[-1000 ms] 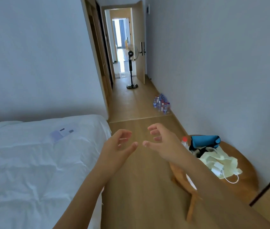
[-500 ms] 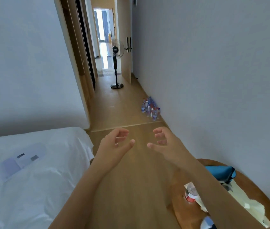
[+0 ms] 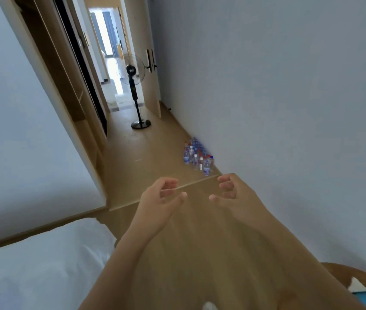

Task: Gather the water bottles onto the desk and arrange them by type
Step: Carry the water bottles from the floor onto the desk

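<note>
A cluster of several small water bottles (image 3: 197, 156) with blue labels and red or blue caps stands on the wooden floor against the right wall, some way ahead. My left hand (image 3: 159, 203) and my right hand (image 3: 236, 194) are held out in front of me at waist height, fingers loosely curled, palms facing each other, holding nothing. Both hands are well short of the bottles. No desk is in view.
A white bed (image 3: 38, 265) fills the lower left. A round wooden table (image 3: 343, 272) edge shows at the lower right. A standing fan (image 3: 133, 90) stands in the hallway by an open door (image 3: 146, 63). The wooden floor (image 3: 146, 157) runs ahead between wardrobe and wall.
The view has advanced along the room and tilted; the bottles and fan appear nearer. The round table has slid almost out of the lower right corner. My hands keep the same empty pose.
</note>
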`<control>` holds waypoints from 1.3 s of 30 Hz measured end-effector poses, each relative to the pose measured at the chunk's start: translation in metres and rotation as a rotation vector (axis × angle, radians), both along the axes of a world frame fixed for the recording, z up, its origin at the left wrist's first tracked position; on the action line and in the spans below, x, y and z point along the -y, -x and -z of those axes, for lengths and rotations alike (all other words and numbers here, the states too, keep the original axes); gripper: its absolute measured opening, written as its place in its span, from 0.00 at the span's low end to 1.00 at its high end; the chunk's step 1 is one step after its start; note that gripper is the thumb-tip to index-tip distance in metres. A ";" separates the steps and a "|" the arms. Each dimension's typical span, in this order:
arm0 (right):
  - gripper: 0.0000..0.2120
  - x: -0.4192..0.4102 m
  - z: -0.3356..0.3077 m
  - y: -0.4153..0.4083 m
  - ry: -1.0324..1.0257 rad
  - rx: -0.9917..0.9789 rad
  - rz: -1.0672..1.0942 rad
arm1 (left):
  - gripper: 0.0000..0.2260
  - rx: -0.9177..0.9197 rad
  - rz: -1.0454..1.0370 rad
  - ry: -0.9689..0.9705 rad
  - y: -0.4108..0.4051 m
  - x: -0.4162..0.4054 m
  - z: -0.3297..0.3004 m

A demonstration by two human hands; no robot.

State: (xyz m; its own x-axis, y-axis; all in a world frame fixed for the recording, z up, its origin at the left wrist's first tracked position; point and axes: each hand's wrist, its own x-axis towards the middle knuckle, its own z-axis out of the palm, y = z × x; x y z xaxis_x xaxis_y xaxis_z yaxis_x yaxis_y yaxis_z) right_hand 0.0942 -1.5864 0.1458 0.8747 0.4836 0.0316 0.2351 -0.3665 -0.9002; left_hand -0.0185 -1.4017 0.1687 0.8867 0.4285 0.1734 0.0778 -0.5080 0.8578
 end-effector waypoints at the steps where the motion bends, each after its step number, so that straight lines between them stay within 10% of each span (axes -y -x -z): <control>1: 0.20 -0.016 0.002 -0.023 0.002 0.003 -0.007 | 0.14 0.002 -0.003 0.004 -0.023 -0.015 0.003; 39: 0.19 -0.441 0.075 -0.774 0.104 -0.223 0.175 | 0.13 -0.130 0.090 0.235 -0.822 -0.463 0.115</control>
